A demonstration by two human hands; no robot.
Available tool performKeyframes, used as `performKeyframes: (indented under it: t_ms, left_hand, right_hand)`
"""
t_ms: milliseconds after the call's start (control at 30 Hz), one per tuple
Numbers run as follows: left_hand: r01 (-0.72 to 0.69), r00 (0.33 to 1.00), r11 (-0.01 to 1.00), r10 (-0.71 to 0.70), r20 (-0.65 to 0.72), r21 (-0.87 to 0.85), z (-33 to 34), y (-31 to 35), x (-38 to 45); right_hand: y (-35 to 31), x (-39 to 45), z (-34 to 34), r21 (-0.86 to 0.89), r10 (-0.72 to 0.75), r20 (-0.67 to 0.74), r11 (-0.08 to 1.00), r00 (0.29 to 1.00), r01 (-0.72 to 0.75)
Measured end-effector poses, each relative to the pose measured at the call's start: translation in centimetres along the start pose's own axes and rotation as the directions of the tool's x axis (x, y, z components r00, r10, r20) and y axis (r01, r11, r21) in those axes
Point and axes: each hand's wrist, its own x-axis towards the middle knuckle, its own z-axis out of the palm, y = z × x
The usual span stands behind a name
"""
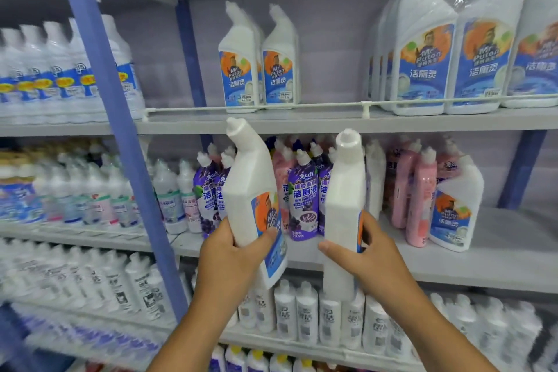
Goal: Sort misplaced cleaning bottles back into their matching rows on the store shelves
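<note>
- Head view: two white bottles held before the shelves, one per hand.
- Left hand [232, 254] grips left bottle [250, 205], neck tilted up-left.
- Right hand [367, 254] grips right bottle [344, 208], upright.
- Two matching bottles [259, 69] stand above.

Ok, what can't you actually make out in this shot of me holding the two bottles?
Head view only:
- Right-hand bottle: label faces away; only an edge shows beside the right hand.
- Left-hand bottle: lower label partly covered by the left hand.
- Far-left shelf bottles: blurred, text unreadable.
- Bottom-row bottles: cut off by the lower edge.
- Price stickers: too small.
</note>
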Motion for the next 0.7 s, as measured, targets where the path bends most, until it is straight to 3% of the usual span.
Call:
performKeyframes:
  t_ms: [200,433,700]
  left_hand:
    - [-0.133,0.988,0.99,0.137,0.074,-0.05,-2.2,3.5,5.3]
    - [-0.332,0.938,0.935,0.342,0.063,-0.127,-6.1,10.5,15.1]
    - [-0.408,0.897,0.909,0.416,0.147,-0.086,-7.9,14.6,25.9]
  right_hand:
    - [-6.1,3.7,2.4,-0.015,-0.135,-0.075,0.991,0.988,0.135]
    - [-15.0,12.2,5.1,-0.109,-0.295,-0.18,0.954,0.938,0.279]
    - [-19.2,20.4,7.9,-0.274,-0.274,-0.291,0.942,0.916,0.195]
